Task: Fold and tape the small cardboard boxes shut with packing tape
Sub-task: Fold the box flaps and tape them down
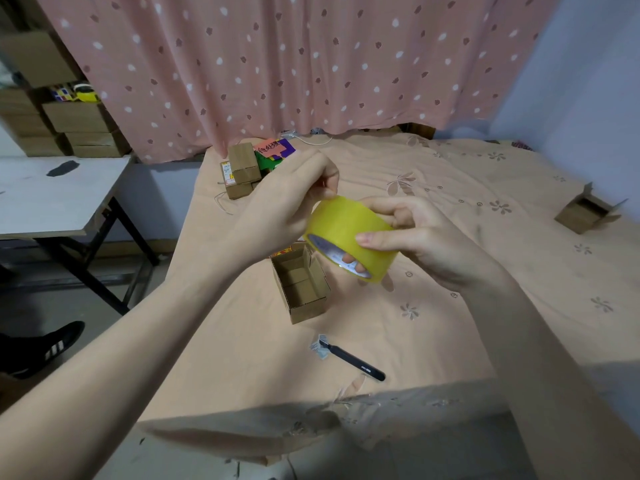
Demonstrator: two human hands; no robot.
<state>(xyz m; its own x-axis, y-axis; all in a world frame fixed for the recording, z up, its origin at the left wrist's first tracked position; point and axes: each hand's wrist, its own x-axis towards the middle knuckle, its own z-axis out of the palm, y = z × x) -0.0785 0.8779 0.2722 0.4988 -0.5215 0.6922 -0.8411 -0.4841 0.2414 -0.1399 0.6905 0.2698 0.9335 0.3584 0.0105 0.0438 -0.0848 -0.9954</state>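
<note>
Two bare forearms and hands, no sleeves in view.

Both arms are uncovered from the frame's lower edge to the wrists, with no watch, ring or bracelet showing on the left hand or the right hand. The nails on the fingers are short and unpainted. At lower left is a black shoe with white stripes.

Yellow tape roll tilted at frame centre; open brown box just below it; another open box far right.
</note>
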